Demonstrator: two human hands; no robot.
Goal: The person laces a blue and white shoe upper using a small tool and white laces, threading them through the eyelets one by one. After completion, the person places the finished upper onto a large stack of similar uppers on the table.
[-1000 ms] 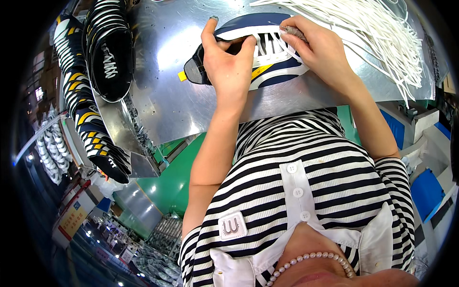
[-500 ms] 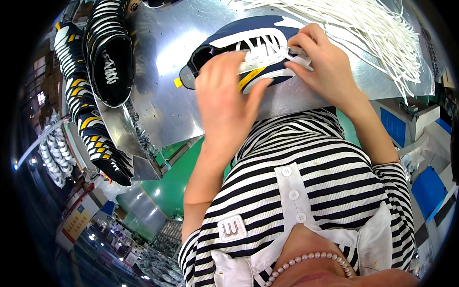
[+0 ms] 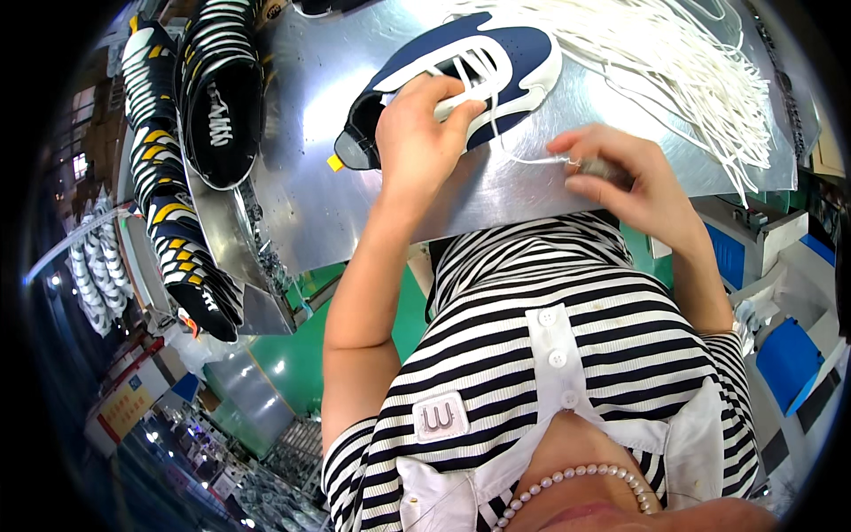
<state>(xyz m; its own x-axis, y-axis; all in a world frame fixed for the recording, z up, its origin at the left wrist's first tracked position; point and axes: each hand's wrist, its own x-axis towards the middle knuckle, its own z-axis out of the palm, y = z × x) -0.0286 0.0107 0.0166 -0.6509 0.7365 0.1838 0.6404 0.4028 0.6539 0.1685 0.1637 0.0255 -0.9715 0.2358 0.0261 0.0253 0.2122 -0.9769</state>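
Over at nine to ten o'clock a row of dark shoe uppers [image 3: 168,186] with white and yellow stripes hangs along the edge of the metal table [image 3: 301,195], and one black piece with white marks [image 3: 220,124] lies just beside them on the sheet metal.

Toward twelve o'clock sits the navy and white shoe [image 3: 461,75], lying on its side on the table with its toe pointing to about one o'clock and a small yellow tab [image 3: 335,163] sticking out at its heel end. The left hand [image 3: 417,146] is laid over the shoe's opening, fingers curled down and closed on the upper at the lacing area, pressing it to the table.

A thin white lace [image 3: 523,158] runs from the shoe's eyelets toward three o'clock. The right hand [image 3: 625,182] is near the table's front edge, apart from the shoe, its thumb and fingertips pinched together on the end of that lace.

Beyond it, from one to two o'clock, a loose heap of white laces [image 3: 683,80] spreads across the table. At three to four o'clock, off the table, stand some blue bins [image 3: 784,359].
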